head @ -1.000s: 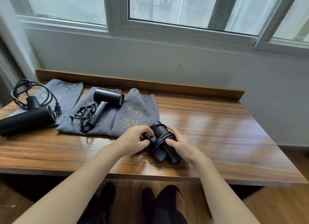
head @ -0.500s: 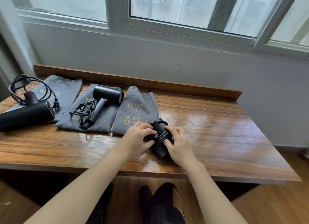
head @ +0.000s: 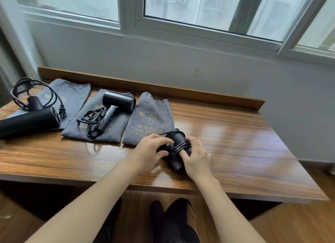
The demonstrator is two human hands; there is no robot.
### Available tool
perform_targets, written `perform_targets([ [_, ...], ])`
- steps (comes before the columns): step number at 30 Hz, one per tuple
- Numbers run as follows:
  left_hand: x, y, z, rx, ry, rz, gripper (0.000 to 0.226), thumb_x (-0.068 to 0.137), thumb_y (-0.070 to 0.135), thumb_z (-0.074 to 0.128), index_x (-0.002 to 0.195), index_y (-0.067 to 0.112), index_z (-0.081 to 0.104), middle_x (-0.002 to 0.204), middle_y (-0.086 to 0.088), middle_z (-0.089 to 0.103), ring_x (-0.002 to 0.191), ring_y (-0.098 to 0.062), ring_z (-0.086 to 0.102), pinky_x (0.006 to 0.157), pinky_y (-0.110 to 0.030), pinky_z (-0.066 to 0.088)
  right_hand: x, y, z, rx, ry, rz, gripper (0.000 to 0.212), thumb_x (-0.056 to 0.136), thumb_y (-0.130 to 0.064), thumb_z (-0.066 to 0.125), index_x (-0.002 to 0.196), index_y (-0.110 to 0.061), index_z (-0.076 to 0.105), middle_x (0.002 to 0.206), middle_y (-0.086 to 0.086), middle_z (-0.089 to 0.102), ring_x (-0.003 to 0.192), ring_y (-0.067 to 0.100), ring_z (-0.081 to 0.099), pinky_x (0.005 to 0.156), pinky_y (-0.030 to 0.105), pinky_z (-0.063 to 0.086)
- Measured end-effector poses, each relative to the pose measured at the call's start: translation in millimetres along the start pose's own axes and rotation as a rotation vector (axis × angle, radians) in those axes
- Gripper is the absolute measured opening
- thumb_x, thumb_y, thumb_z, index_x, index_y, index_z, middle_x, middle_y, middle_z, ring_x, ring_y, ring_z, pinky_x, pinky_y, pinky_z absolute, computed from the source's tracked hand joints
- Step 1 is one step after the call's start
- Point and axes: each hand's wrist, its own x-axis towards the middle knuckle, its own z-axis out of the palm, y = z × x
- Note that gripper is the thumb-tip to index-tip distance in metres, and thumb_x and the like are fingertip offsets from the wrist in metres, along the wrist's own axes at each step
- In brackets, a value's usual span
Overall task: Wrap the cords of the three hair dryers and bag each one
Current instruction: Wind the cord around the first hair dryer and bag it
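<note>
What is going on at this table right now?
A person holds the right hair dryer with both hands, left hand and right hand, its cord looped around the body. The other two dryers lie on grey bags with cords loose. The third bag lies flat; nothing is bagged yet.

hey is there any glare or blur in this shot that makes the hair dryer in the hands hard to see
Head view: window glare streaks the table right of the hands, not on the wrapped dryer; the right hand is slightly motion-blurred; wide-angle distortion bends the window frame.
</note>
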Motion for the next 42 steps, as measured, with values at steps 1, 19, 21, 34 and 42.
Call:
perform_targets([
  [1, 1, 1, 0, 0.005, 0.000, -0.002, 0.035, 0.088, 0.017, 0.072, 0.122, 0.021, 0.067, 0.109, 0.011, 0.061, 0.107, -0.008, 0.051, 0.098, -0.026, 0.042, 0, 1, -1, 0.000, -0.012, -0.005, 0.039, 0.093, -0.046, 0.051, 0.131, -0.039, 0.045, 0.131, -0.011, 0.051, 0.101, 0.030, 0.063, 0.082, 0.041, 0.049],
  [19, 5, -2, 8, 0.255, 0.073, 0.144, 0.029, 0.071, 0.030, 0.079, 0.095, 0.015, 0.077, 0.092, -0.003, 0.073, 0.084, -0.026, 0.069, 0.077, -0.040, 0.058, 2, 14, 1, 0.070, -0.061, -0.084, 0.037, 0.092, -0.042, 0.055, 0.128, -0.041, 0.044, 0.126, -0.010, 0.054, 0.102, 0.029, 0.063, 0.085, 0.041, 0.048],
  [21, 6, 1, 12, 0.243, 0.076, 0.155, 0.029, 0.066, 0.022, 0.085, 0.092, 0.011, 0.077, 0.091, -0.005, 0.075, 0.084, -0.026, 0.071, 0.076, -0.037, 0.059, 2, 13, 2, 0.082, -0.050, -0.071, 0.038, 0.091, -0.043, 0.057, 0.126, -0.037, 0.043, 0.125, -0.008, 0.056, 0.103, 0.031, 0.062, 0.085, 0.042, 0.048],
  [34, 3, -3, 25, 0.363, 0.265, 0.283, 0.030, 0.085, 0.025, 0.051, 0.093, 0.004, 0.070, 0.084, -0.002, 0.074, 0.093, -0.024, 0.070, 0.089, -0.036, 0.049, -1, 5, 3, -0.003, -0.061, -0.052, 0.045, 0.091, -0.047, 0.046, 0.136, -0.042, 0.044, 0.131, -0.009, 0.051, 0.102, 0.031, 0.063, 0.086, 0.042, 0.050],
  [42, 0, -8, 25, 0.240, 0.310, 0.129, 0.027, 0.067, 0.025, 0.085, 0.089, 0.018, 0.074, 0.094, 0.006, 0.073, 0.091, -0.020, 0.060, 0.077, -0.040, 0.048, -2, 3, 0, 0.019, -0.057, -0.039, 0.036, 0.093, -0.040, 0.052, 0.129, -0.041, 0.047, 0.124, -0.006, 0.054, 0.098, 0.034, 0.062, 0.083, 0.041, 0.049],
])
